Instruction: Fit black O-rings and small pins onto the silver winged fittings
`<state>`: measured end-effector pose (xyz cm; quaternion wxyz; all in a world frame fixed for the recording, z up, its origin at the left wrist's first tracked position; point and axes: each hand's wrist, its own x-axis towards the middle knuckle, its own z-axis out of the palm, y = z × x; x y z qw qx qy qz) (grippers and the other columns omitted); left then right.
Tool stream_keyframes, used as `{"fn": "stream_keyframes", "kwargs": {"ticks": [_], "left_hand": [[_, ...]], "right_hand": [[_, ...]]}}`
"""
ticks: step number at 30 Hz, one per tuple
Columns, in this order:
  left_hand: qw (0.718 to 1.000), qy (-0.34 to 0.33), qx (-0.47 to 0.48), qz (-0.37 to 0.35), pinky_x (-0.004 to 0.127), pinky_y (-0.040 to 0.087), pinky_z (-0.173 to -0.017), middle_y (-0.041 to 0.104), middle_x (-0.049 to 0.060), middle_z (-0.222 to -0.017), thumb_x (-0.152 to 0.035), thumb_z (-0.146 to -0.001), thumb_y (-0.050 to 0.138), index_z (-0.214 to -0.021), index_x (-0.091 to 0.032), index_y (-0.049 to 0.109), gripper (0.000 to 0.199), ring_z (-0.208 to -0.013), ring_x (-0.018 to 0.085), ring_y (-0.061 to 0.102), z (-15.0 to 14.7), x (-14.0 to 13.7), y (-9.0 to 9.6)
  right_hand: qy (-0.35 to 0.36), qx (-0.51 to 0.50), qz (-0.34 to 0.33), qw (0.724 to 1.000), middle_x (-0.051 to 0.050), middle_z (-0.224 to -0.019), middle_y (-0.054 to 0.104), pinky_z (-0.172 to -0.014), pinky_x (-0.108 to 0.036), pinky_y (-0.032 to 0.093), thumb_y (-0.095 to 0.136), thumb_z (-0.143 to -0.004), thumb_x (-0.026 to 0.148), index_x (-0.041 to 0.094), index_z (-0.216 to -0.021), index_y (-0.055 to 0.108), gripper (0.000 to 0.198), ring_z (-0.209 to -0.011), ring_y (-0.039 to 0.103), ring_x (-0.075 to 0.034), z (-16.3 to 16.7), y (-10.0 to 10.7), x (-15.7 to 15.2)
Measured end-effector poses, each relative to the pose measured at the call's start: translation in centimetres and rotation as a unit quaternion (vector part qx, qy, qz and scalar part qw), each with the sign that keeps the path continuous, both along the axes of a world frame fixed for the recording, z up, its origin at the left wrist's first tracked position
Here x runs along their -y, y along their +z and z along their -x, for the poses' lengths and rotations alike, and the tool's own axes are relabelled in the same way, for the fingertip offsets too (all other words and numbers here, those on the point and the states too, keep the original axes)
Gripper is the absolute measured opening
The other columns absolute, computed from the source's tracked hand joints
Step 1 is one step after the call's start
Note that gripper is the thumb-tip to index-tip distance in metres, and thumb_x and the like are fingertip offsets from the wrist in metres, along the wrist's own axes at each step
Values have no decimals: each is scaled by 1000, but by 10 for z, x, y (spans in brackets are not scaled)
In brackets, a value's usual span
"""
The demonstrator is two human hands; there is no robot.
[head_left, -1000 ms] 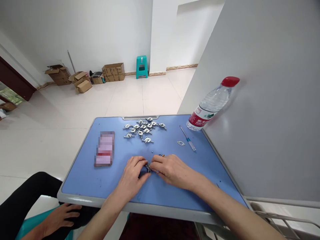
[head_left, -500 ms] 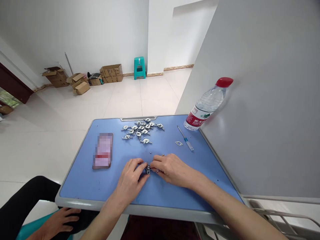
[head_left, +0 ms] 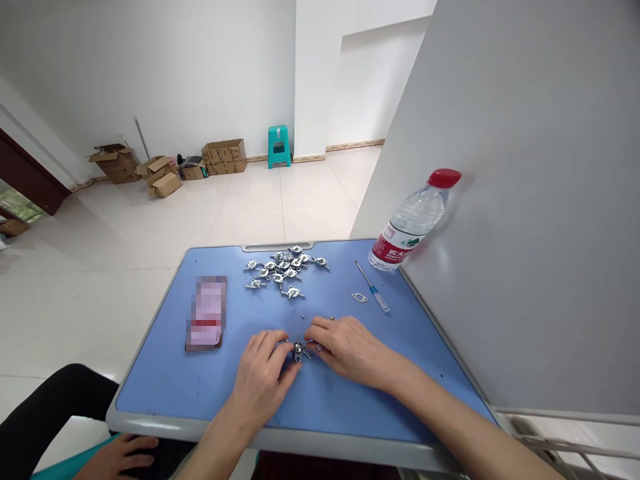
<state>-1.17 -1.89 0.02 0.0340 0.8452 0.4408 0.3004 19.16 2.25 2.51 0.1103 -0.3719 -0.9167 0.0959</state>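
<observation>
Near the front middle of the blue tabletop, a small metal fitting [head_left: 298, 349] with a round centre, an eared flange and a thin upright pin rests between my hands. My left hand [head_left: 265, 367] has its thumb and fingers closed on the fitting's left side. Just to the right, my right hand [head_left: 345, 348] has its fingers bent together beside the fitting; a small shiny piece shows under them, too small to name. Farther back lies a pile of similar metal fittings [head_left: 284, 265]. A tiny metal bit [head_left: 303, 317] lies beyond my fingers.
A flat metal plate [head_left: 359, 297] and a screwdriver [head_left: 373, 288] lie to the right. A water bottle [head_left: 413, 223] stands by the grey panel. At left lies a phone [head_left: 207, 313]. Another person's hand [head_left: 117, 457] rests at lower left, below the table [head_left: 165, 373].
The view has tilted slightly, so everything sits lower. My right fingers have drawn a little away from the fitting, and more of its round centre and side stem shows.
</observation>
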Motion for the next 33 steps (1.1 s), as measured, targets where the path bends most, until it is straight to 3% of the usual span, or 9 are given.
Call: {"fn": "stream_keyframes", "kwargs": {"ticks": [10, 14, 17, 22, 33], "left_hand": [[995, 18, 92, -20, 37, 48, -80, 65, 6, -98, -14, -89, 52, -99, -21, 59, 14, -90, 21, 61, 4, -1, 8], [982, 52, 166, 75, 34, 50, -81, 62, 6, -102, -17, -89, 51, -100, -22, 60, 15, -94, 20, 60, 7, -16, 14], [969, 58, 210, 117, 32, 50, -78, 60, 4, -97, -19, -87, 52, -101, -21, 60, 16, -87, 17, 59, 6, -33, 19], [963, 39, 243, 111, 30, 49, -75, 60, 3, -88, -20, -87, 52, -95, -18, 62, 13, -80, 16, 58, 2, -54, 20], [955, 9, 244, 169, 28, 48, -70, 62, 4, -88, -16, -87, 48, -89, -19, 66, 19, -80, 17, 59, 0, -58, 14]], "right_hand": [[-118, -50, -23, 991, -3, -84, 65, -54, -24, 30, 49, -88, 8, 18, -94, 63, 18, -62, 57, -13, -6, -8, -20], [-151, -76, -23, 985, -3, -83, 65, -54, -24, 29, 50, -87, 7, 17, -92, 63, 17, -61, 56, -12, -7, -8, -24], [-162, -98, -17, 982, -2, -81, 64, -55, -24, 30, 49, -87, 7, 18, -90, 63, 18, -60, 55, -12, -9, -6, -26], [-166, -112, -16, 980, -2, -82, 65, -56, -24, 32, 48, -88, 9, 18, -90, 64, 18, -61, 56, -12, -10, -5, -28], [-137, -52, -4, 989, -4, -90, 66, -57, -24, 37, 52, -88, 11, 19, -101, 64, 20, -66, 62, -15, 6, -8, -24]]}}
